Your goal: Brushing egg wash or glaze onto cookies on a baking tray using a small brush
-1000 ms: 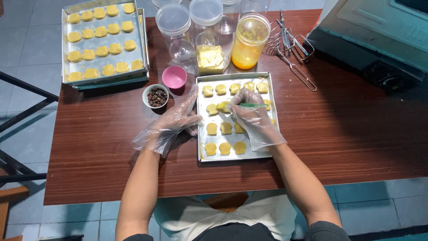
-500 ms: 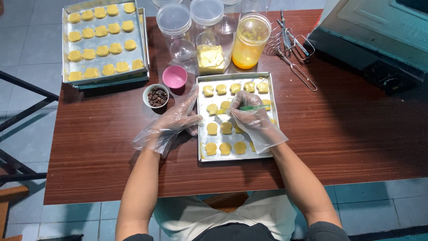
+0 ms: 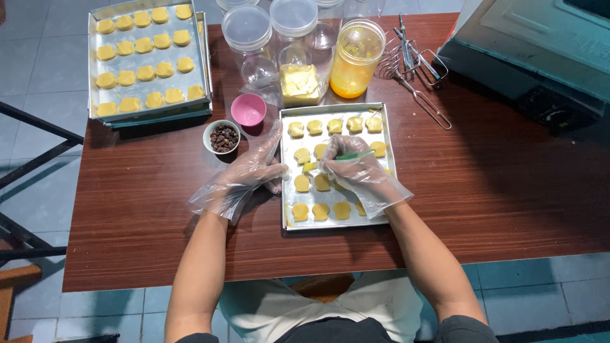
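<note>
Here the right hand [image 3: 356, 171], fingers pinching a green brush [image 3: 346, 156], is glazing dough pieces; the left hand [image 3: 251, 174], fingers loosely spread, is steadying the tray [image 3: 287, 219], best with light strokes.

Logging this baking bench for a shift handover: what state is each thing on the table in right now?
Left hand: in clear plastic glove, resting at the tray's left edge.
Right hand: gloved, holding a thin green brush over the cookies.
Near metal baking tray: partly filled with yellow dough pieces.
Far metal baking tray: filled in rows.
Small pink cup: looks empty.
Small white bowl: holds dark bits.
Clear plastic jar of orange-yellow liquid: lidded, partly full.
</note>
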